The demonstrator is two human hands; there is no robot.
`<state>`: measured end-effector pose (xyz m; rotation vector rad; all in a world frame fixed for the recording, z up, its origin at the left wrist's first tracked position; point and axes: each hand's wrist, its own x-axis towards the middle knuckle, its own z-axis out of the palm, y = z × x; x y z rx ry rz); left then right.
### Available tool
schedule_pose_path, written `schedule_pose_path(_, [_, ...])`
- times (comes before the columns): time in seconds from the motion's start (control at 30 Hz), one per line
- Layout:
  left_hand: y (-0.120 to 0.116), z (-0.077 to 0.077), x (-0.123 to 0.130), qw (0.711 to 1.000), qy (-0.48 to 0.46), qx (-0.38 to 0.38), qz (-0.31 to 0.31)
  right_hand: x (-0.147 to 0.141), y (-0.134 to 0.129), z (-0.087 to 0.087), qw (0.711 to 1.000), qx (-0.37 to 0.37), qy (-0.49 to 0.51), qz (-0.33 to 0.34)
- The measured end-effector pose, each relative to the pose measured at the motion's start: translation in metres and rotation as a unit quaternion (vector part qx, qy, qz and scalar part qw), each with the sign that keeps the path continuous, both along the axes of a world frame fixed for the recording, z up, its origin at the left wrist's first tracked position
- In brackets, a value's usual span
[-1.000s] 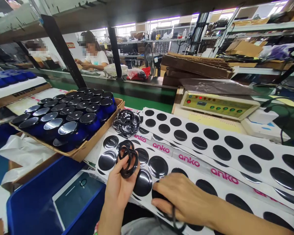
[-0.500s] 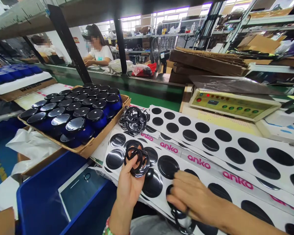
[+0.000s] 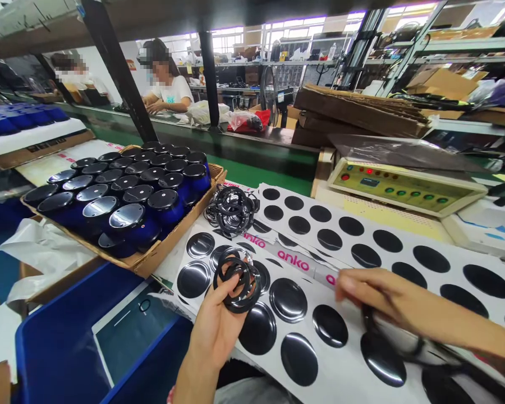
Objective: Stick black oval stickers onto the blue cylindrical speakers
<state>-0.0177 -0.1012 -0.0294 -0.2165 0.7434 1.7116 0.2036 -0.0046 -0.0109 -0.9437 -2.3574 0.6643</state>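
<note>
Several thin black rings are gripped in my left hand, thumb pressed across them, above the near sheet. My right hand is curled over the right part of that sheet, smeared by motion. Dark ring-like loops hang from its fingers, too blurred to count. The near white sheet carries rows of glossy black discs. Behind my left hand lies a tangled pile of black rings beside the sheets.
A cardboard tray of blue cups with black bases stands left. Below it is a blue bin. Another disc sheet and a control box lie right. Two people sit across the green conveyor belt.
My right hand has swept right and away from my left hand, the dark loops moving with it. My left hand keeps its rings almost in place. The view has shifted slightly.
</note>
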Motion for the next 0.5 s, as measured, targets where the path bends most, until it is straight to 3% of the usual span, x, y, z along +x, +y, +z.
schedule_pose_path(0.1, [0.002,0.002,-0.001,1.0,-0.006,0.014,-0.009,-0.031,-0.001,-0.009,0.996,0.069,-0.045,0.042])
schedule_pose_path(0.23, [0.011,-0.003,-0.002,1.0,0.011,0.011,0.025,-0.068,0.0,-0.022,0.973,0.163,-0.119,0.11])
schedule_pose_path(0.37, [0.015,-0.007,-0.001,0.999,0.031,0.017,0.031,-0.079,0.004,-0.032,0.95,0.229,-0.169,0.131])
schedule_pose_path(0.5, [0.014,-0.007,0.0,0.999,0.04,0.015,0.034,-0.078,0.006,-0.035,0.951,0.242,-0.136,0.135])
